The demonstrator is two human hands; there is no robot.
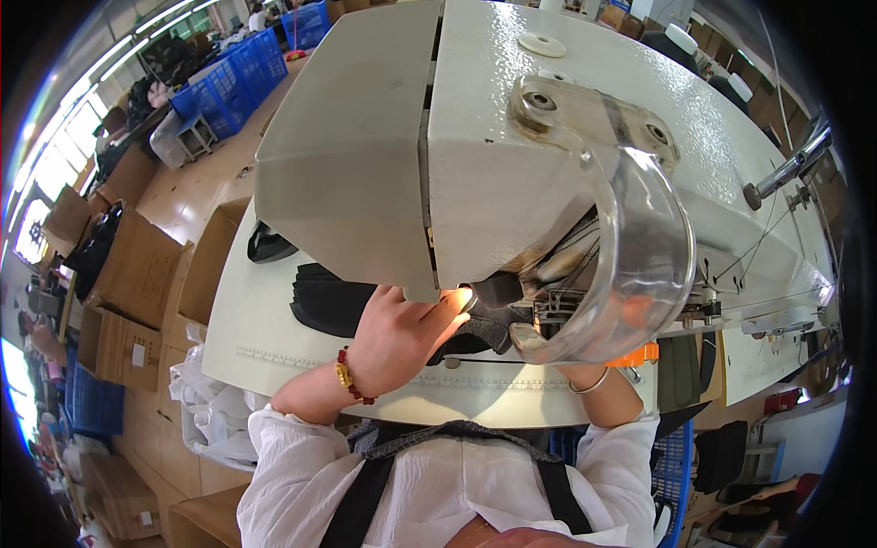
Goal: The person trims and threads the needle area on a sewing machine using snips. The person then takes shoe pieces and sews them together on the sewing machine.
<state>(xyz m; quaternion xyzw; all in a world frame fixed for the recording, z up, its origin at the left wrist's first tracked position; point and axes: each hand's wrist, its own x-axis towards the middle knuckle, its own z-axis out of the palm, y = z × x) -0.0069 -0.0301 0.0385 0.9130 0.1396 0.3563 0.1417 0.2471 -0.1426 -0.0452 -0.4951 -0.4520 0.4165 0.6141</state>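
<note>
A large white sewing machine (365, 155) fills the middle of the view. Its curved clear plastic guard (671, 228) hangs over the stitching area on the right. My left hand (397, 338) is closed on the edge of a black fabric piece (489, 331), left of the needle area, under a bright lamp spot. A red and yellow bead bracelet circles that wrist. Only the wrist end of my right hand (582, 374), with a bangle, shows below the guard; its fingers are hidden. Beside my left hand lies a stack of black fabric pieces (329, 300).
A ruler strip (283, 356) runs along the white table's near edge. An orange object (641, 353) sits by my right wrist. Dark green pieces (678, 370) lie to the right. A white plastic bag (215, 406), cardboard boxes (137, 279) and blue crates (224, 91) stand at left.
</note>
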